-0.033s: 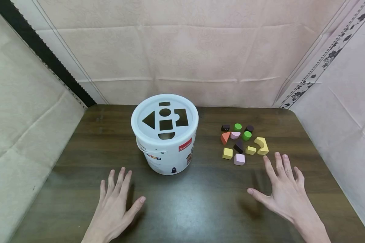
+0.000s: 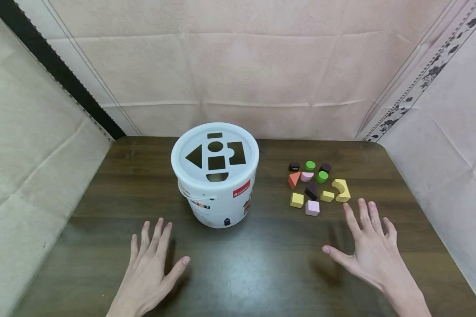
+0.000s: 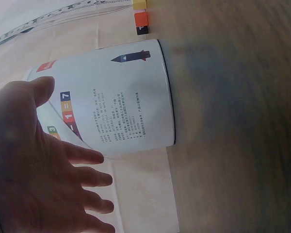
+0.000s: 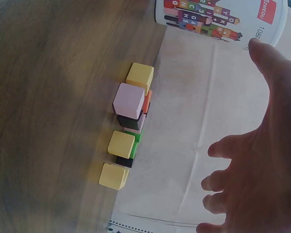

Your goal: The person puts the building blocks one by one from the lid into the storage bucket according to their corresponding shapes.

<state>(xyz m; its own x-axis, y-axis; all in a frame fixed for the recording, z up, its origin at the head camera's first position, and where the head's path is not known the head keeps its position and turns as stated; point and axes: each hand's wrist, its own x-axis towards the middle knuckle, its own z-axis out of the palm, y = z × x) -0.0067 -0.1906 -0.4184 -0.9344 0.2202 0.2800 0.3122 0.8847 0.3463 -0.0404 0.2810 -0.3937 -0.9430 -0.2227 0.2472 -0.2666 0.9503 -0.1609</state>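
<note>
A white bucket stands upright at the table's middle, its pale blue lid on and cut with several shaped holes. To its right lie loose blocks, among them a yellow arch block, a pink cube, a yellow cube, an orange triangular block and a green cylinder. My left hand is spread in front of the bucket's left side, holding nothing. My right hand, fingers spread, is nearest the yellow arch block and apart from it.
The dark wooden table ends at a pale cloth wall behind the bucket. More cloth hangs along the left and right sides. A thin handle hangs down the bucket's front.
</note>
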